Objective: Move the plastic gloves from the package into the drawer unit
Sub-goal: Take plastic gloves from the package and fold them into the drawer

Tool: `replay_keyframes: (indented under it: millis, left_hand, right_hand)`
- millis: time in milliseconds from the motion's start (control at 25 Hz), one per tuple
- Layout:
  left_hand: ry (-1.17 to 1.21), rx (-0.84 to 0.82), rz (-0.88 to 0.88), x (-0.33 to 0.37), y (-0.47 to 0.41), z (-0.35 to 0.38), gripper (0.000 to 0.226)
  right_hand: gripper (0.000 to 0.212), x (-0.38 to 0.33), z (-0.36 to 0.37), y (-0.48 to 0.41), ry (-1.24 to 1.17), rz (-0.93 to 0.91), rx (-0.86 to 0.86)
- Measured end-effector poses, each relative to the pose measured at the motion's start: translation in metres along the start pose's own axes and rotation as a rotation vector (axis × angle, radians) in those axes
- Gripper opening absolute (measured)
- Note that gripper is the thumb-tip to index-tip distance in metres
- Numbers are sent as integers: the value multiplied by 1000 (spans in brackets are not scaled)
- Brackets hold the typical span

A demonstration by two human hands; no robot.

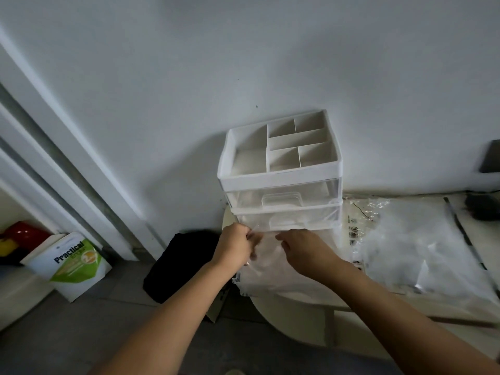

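A white drawer unit point(281, 182) with a divided top tray and clear drawers stands against the wall on a low table. Its bottom drawer point(240, 282) is pulled out toward me. A clear plastic glove point(266, 255) is stretched over the open drawer between both hands. My left hand point(234, 246) pinches its upper left edge, and my right hand point(303, 249) grips its right side. The glove package point(414, 247), a clear bag with more gloves, lies flat on the table to the right of the unit.
The pale table point(297, 328) has a rounded left end. A black bag point(184, 263) lies on the floor left of it. A white and green book point(73, 263) leans by the door frame. Dark objects point(484, 209) sit at the table's far right.
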State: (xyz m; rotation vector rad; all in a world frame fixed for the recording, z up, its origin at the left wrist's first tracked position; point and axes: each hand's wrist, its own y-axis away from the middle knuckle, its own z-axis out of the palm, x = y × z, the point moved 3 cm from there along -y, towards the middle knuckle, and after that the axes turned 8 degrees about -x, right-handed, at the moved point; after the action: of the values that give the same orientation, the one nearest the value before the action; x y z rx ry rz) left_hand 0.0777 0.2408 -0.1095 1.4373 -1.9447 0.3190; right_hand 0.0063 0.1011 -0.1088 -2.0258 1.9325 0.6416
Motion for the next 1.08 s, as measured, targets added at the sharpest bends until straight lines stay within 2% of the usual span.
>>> replay_keyframes:
  millis: [200, 320, 360, 440, 520, 560, 640, 720, 760, 840, 960, 1080]
  left_hand:
    - [-340, 119, 58, 2, 1, -6, 52]
    - [-480, 145, 21, 5, 7, -15, 51]
    - [-526, 166, 13, 9, 11, -19, 45]
    - [-589, 253, 28, 26, 24, -30, 27]
    - [-609, 354, 137, 45, 35, -33, 26]
    - [-597, 342, 219, 52, 37, -28, 24]
    - [-525, 192, 308, 59, 38, -3, 19]
    - [-512, -28, 273, 49, 29, 29, 16]
    - [-551, -122, 229, 38, 21, 42, 23]
    - [-665, -287, 90, 16, 4, 53, 53]
    - [-593, -396, 7, -10, -20, 57, 81]
    - [-499, -411, 36, -16, -29, 64, 82]
  right_hand:
    - [25, 12, 7, -8, 64, 143, 63]
    - [20, 15, 11, -10, 81, 221, 47]
    - [23, 15, 11, -10, 108, 228, 25]
    - [46, 16, 15, -10, 165, 237, -58]
    - [65, 16, 17, -8, 222, 267, -114]
    - [70, 15, 19, -7, 244, 272, -121]
    - [73, 15, 23, -4, 235, 270, -144]
    - [78, 16, 24, -1, 125, 263, -162]
    - [83, 16, 24, 1, 60, 243, -173]
    - [93, 15, 21, 5, 20, 178, -189]
    - [100, 13, 14, 9, 29, 138, -181]
    - [102, 16, 8, 11, -121, 120, -157]
